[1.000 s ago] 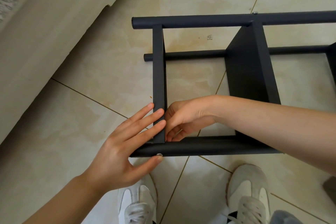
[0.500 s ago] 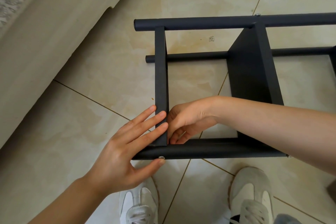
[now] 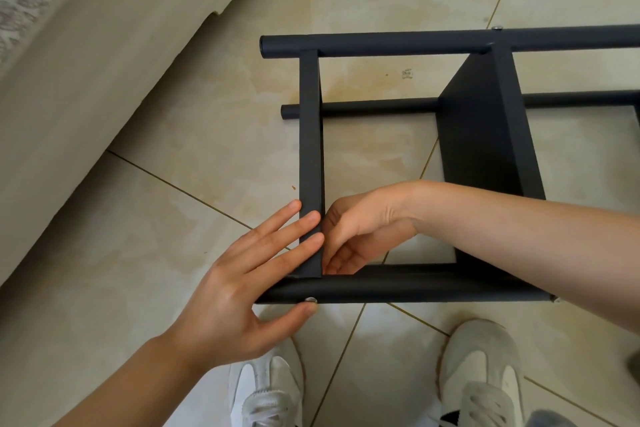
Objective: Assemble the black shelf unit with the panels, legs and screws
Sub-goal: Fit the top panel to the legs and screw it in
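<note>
Head | left hand (image 3: 239, 291) flat, pressing end panel (image 3: 310, 135) | right hand (image 3: 360, 232) curled behind it, grip unclear

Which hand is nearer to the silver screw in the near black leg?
Left. The left hand has its thumb tip at the screw; the right hand is beyond the leg, beside the end panel.

A: What is on the feet?
B: The left shoe (image 3: 265, 376) is white with white laces (image 3: 268, 404). The right shoe (image 3: 481, 367) looks greyer.
A: And the arms (image 3: 519, 239)?
B: Bare, and the left hand (image 3: 221, 305) and right hand (image 3: 360, 236) are bare too.
</note>
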